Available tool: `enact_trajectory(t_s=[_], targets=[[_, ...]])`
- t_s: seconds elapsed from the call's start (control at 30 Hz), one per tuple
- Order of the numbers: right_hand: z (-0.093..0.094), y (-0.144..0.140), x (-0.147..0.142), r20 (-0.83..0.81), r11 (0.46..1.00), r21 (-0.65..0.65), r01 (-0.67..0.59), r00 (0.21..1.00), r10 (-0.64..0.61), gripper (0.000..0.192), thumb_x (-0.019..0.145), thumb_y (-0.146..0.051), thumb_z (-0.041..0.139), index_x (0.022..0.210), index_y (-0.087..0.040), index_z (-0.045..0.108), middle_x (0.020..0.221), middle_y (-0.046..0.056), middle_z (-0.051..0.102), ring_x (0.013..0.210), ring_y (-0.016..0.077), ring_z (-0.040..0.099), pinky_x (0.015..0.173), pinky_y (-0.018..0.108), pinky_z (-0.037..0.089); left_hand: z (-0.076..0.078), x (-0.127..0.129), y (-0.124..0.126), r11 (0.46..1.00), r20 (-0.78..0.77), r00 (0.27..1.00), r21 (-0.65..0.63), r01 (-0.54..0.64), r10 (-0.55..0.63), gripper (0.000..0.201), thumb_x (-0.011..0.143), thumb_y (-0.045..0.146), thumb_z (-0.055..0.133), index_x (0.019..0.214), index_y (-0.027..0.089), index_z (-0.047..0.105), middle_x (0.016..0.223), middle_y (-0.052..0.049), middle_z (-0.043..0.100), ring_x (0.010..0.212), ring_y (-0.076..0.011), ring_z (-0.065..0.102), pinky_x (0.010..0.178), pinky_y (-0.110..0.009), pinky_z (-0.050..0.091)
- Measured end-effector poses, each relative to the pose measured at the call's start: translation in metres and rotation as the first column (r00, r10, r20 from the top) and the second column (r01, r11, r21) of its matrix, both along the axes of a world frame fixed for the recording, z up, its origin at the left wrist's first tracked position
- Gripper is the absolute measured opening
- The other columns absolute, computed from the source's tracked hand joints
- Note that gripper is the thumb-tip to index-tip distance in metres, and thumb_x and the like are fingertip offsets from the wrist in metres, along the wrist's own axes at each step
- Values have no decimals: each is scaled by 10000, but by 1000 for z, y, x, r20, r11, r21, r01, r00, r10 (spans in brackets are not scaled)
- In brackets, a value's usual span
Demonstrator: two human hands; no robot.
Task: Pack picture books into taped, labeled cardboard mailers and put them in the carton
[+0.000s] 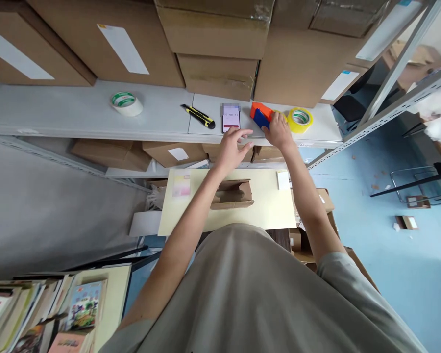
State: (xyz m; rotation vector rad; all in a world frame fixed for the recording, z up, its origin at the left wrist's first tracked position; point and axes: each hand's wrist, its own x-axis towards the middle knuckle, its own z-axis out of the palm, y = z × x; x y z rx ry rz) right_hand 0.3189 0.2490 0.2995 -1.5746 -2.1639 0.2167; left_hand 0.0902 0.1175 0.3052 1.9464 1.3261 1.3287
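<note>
My right hand (278,129) grips an orange and blue tape dispenser (260,115) that rests on the grey shelf (77,115), beside a yellow tape roll (300,119). My left hand (234,145) hovers with its fingers spread just below a phone (231,118) with a lit screen lying on the same shelf. A small brown cardboard box (233,194) sits on the pale yellow table (272,206) under my left forearm.
A yellow and black utility knife (198,116) and a white tape roll (126,103) lie further left on the shelf. Large cardboard boxes (216,29) are stacked behind. Books (59,314) are piled at the lower left. Blue floor lies to the right.
</note>
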Motion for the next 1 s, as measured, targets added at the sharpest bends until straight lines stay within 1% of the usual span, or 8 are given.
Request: enact_trajectory(t_s=[0.13, 0.27, 0.37, 0.47, 0.57, 0.63, 0.8, 1.0], targets=[[-7, 27, -15, 167, 987, -90, 134, 979, -118, 580, 1146, -401, 662, 1499, 52, 574, 1431, 391, 745, 1491, 492, 666, 1343, 794, 379, -7, 13, 11, 999, 85, 996, -1, 35, -35, 317, 1031, 176, 818, 1344, 226, 825, 1210, -66, 786, 968, -190, 710, 1012, -368, 652], [-16, 8, -16, 39, 990, -57, 128, 991, -126, 492, 1214, -465, 532, 1473, -53, 609, 1316, 301, 795, 1407, 469, 736, 1320, 762, 437, -25, 12, -9, 997, 184, 983, -64, 31, -19, 262, 1068, 227, 793, 1328, 220, 822, 1190, -70, 813, 1022, -200, 764, 1043, -375, 661], [-27, -43, -10, -246, 996, -62, 65, 966, -79, 602, 1217, -687, 485, 1519, -173, 572, 1336, 235, 774, 1357, 438, 746, 1200, 688, 584, -42, 6, -47, 988, 295, 955, -154, 7, 39, 269, 1136, 344, 754, 1374, 223, 789, 1200, -89, 834, 1121, -221, 804, 1075, -379, 666], [-42, -115, -11, -551, 978, -166, -124, 834, 12, 671, 1107, -872, 604, 1426, -283, 569, 1253, 135, 781, 1184, 347, 770, 1079, 571, 674, -58, 2, -94, 972, 392, 914, -234, -11, 105, 359, 1167, 509, 741, 1405, 240, 750, 1201, -98, 841, 1171, -233, 819, 1083, -383, 679], [-55, -182, -25, -758, 896, -312, -316, 651, -34, 703, 994, -901, 762, 1316, -317, 540, 1248, 99, 785, 1131, 306, 777, 1044, 503, 690, -70, 2, -131, 962, 451, 884, -272, 1, 126, 477, 1143, 664, 757, 1373, 248, 729, 1191, -98, 836, 1167, -229, 829, 1059, -369, 694], [-63, -212, -37, -790, 845, -376, -380, 608, -78, 724, 952, -901, 805, 1278, -317, 529, 1229, 87, 781, 1127, 301, 771, 1045, 491, 684, -77, 3, -146, 958, 474, 867, -285, -15, 155, 528, 1117, 732, 768, 1308, 241, 731, 1173, -96, 837, 1124, -223, 834, 1023, -358, 702], [-72, -242, -57, -746, 833, -425, -353, 658, -103, 692, 974, -936, 735, 1209, -314, 541, 1132, 46, 711, 1040, 270, 704, 971, 445, 664, -85, 3, -170, 927, 477, 839, -368, -78, 260, 589, 1080, 810, 765, 1207, 234, 761, 1139, -85, 848, 1050, -228, 840, 993, -370, 713], [-59, -254, -52, -668, 829, -423, -366, 744, -12, 688, 1020, -937, 699, 1262, -306, 573, 1117, 59, 726, 988, 277, 708, 896, 435, 655, -71, -16, -197, 925, 336, 914, -367, -95, 227, 461, 1131, 711, 745, 1195, 262, 829, 1203, -92, 843, 1106, -250, 810, 951, -382, 688]])
